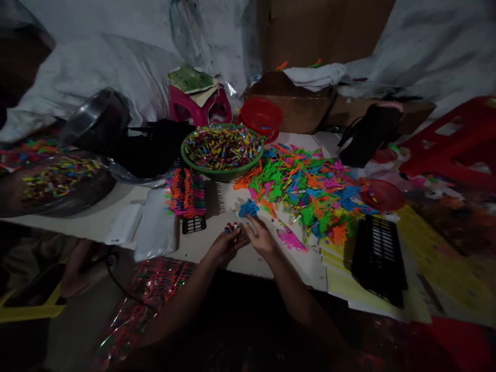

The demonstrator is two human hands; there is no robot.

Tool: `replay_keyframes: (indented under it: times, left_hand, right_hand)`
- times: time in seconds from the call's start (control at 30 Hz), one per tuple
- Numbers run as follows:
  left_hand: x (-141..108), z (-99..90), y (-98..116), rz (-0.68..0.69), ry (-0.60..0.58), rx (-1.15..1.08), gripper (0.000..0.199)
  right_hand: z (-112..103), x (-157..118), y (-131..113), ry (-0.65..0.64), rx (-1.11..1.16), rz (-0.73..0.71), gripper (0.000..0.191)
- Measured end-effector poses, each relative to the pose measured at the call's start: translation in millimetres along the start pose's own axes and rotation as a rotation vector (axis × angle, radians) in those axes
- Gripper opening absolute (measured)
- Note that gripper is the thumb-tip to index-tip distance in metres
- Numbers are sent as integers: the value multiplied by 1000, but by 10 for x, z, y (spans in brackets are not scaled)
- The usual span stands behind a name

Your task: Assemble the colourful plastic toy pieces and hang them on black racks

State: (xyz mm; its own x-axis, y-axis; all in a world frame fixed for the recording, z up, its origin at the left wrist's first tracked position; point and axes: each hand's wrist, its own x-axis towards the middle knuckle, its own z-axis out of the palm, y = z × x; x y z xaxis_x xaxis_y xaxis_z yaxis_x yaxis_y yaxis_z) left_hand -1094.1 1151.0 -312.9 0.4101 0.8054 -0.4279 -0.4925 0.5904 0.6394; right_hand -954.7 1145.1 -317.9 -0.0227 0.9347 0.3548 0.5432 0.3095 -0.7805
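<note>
My left hand (225,246) is closed around a few small wrapped pieces (231,227) near the table's front edge. Beside it, my right hand (260,236) has its fingers apart, their tips by a blue plastic piece (248,208) lying on the white table (310,270). Whether the right fingers touch that piece is unclear. A pink plastic piece (292,240) lies to the right. Behind the hands, a green basin (222,172) holds many small wrapped pieces, and a large pile of colourful plastic pieces (287,178) spreads to its right.
Colourful pieces stand in rows on a black rack (194,224) at the left, beside clear plastic bags (157,227). Black racks (378,258) lie at the right on yellow sheets. Red bowls (262,114), a pink stool (199,106) and cardboard boxes (290,103) stand behind.
</note>
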Motion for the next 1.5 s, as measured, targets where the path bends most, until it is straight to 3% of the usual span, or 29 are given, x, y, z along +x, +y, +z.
replay_keyframes:
  times: [0.1,0.17,0.27,0.4,0.43,0.53,0.63,0.8,0.9,1.03,1.2,1.5]
  left_hand:
    - [47,-90,108,58,127,35,18]
    - [67,-115,151,100,202,48,20]
    - [88,-125,147,193,227,38,27]
    - [139,-70,46,260,164,65,33]
    - [158,-38,15,237,159,84,34]
    - [204,76,-64,190,195,115,38]
    - [203,144,-105,249,214,186,35]
    - [79,88,-79,364,221,285,37]
    - [-33,70,-35,332,221,404,45]
    - [-165,195,-7,252,101,491,45]
    - [-250,408,-31,203,-65,521,45]
    - [-274,427,-33,240,-86,786,33]
  right_hand:
    - [115,333,168,124,-246,134,46]
    - [176,473,257,119,-375,177,52]
    - [204,489,337,12,-435,81,43]
    - [169,232,384,-180,-349,-107,23]
    - [161,147,388,-156,-346,-111,25]
    - [154,-76,373,75,-423,5,36]
    - [149,-177,330,211,-463,145,39]
    - [82,-140,237,197,-183,283,40]
    - [-9,-125,117,211,225,413,34]
    - [-207,-153,-158,266,727,521,32]
    - [-429,-200,-388,316,737,436,28]
    - [-385,-284,-192,375,757,483,24]
